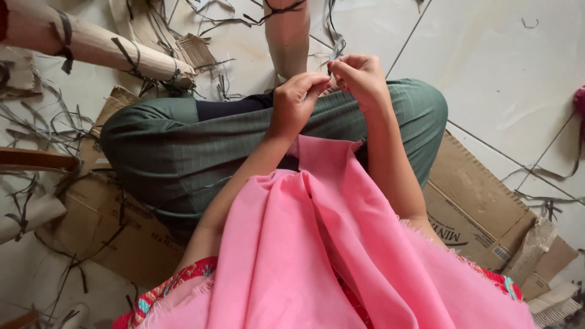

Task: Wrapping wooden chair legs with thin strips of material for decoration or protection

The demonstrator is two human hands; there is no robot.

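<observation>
I sit cross-legged on flattened cardboard [481, 207] in green trousers, with a pink cloth [323, 256] draped down my front. My left hand [295, 100] and my right hand [359, 76] meet above my knees, fingertips pinched together on a thin dark strip [334, 47] that runs up and away from them. A light brown tube of rolled cardboard [286, 36] stands just beyond my hands; the strip's far end lies beside it.
A long cardboard roll [91, 45] bound with dark strips lies at the upper left. Loose dark strips [42, 128] litter the white tiled floor [499, 67]. Corrugated scraps [536, 250] sit at the lower right, and a pink object [579, 103] at the right edge.
</observation>
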